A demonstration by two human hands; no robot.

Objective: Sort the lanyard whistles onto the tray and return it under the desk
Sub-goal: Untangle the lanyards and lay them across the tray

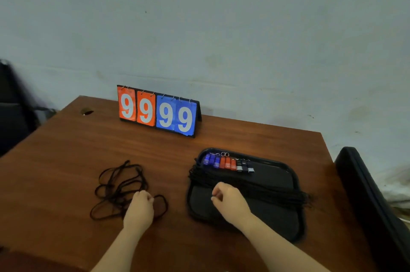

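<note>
Whistles (228, 163) seen lined in row at far left of tray (286, 225), cords (255, 185) bundled across it. Right hand (230, 201) curled above cords; grip on them could not be told. Left hand (139, 208) fisted on loose lanyard tangle (119, 185) left of tray. Risk judged: tangle snagged, row dragged askew when cords pulled.

At a wooden desk (66, 149), a person's left hand (139, 209) rests curled on loose black lanyards (119, 185) while the right hand (230, 203), apparently pinching cords, hovers over a black tray (277, 225) lined with whistles (228, 163) beneath a flip scoreboard (158, 111).
</note>
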